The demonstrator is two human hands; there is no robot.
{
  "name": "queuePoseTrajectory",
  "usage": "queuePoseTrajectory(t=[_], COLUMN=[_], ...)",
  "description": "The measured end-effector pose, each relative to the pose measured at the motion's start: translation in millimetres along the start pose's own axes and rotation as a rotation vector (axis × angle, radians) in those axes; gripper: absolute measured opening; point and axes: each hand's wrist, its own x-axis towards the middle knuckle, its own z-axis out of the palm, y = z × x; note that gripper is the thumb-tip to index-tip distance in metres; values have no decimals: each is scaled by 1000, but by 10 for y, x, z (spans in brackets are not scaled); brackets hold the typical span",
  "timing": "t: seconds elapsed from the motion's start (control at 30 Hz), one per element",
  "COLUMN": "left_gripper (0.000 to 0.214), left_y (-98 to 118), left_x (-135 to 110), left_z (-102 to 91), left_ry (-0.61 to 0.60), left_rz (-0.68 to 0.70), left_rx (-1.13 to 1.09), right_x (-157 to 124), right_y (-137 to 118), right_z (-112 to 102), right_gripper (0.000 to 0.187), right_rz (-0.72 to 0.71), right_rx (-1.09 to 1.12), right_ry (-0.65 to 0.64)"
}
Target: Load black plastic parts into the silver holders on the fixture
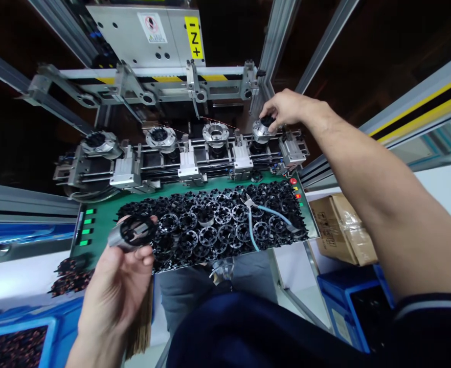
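My left hand (114, 286) holds a metal sleeve with a black slotted core (131, 232) over the near left of a green tray (98, 225). My right hand (287, 108) reaches far forward and pinches a black core (267, 121) sitting on the rightmost of several round metal fixtures (262, 133) of a machine. The two left fixtures (158, 136) carry black cores. The third fixture (215, 134) looks bare. A heap of black cores (218, 225) covers the tray.
Blue-handled cutters (258, 212) lie on the heap. Red buttons (293, 181) sit at the tray's right edge, green lights (87, 225) at its left. Blue bins (14, 340) of wound parts stand at lower left; a cardboard box (344, 227) and another blue bin (358, 301) stand at right.
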Motion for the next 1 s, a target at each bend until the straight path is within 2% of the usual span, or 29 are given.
queuePoseTrajectory(t=[0.07, 0.13, 0.2, 0.27, 0.33, 0.4, 0.47, 0.57, 0.67, 0.73, 0.8, 0.87, 0.9, 0.93, 1.0], left_gripper=[66, 63, 58, 57, 60, 61, 61, 59, 63, 70, 67, 66, 65, 67, 74], left_y=[-28, -56, -79, -95, -106, -110, -99, -26, 180, 416, 707, 992, 1110, 1203, 1304], left_x=[-4, -27, -65, -103, -128, -151, -182, -179, 71, 444, 954, 1512, 1773, 2006, 2353], left_z=[-24, -28, 14, 111, 247, 390, 510, 604, 570, 480, 356, 229, 174, 128, 65], left_ry=[-28, -102, -194, -320, -464, -584, -661, -735, -806, -766, -515, -262, -125, -52, -20], left_rz=[16, 27, 25, 12, 1, 4, 24, 78, 162, 305, 576, 769, 818, 804, 712], left_rx=[29, 8, -66, -161, -242, -292, -318, -304, -134, 74, 320, 654, 839, 1036, 1316], right_x=[-192, -444, -717, -983, -1242, -1491, -1699, -1844, -1715, -1459, -1091, -668, -461, -270, 34], right_y=[-109, -298, -600, -1044, -1602, -2184, -2676, -3079, -3076, -2921, -2697, -2447, -2328, -2222, -2065], right_z=[94, 200, 278, 286, 208, 72, -65, -203, -296, -345, -355, -296, -240, -170, -10], right_gripper=[69, 90, 102, 93, 78, 72, 65, 42, 33, 41, 53, 58, 59, 60, 60], right_rz=[-16, -52, -56, -102, -271, -426, -579, -639, -619, -528, -354, -172, -115, -74, -28], right_rx=[-87, -174, -157, 26, 318, 543, 638, 623, 558, 503, 416, 302, 252, 203, 105], right_ry=[-25, -15, 111, 300, 370, 255, 169, 211, 286, 367, 441, 393, 372, 352, 301])
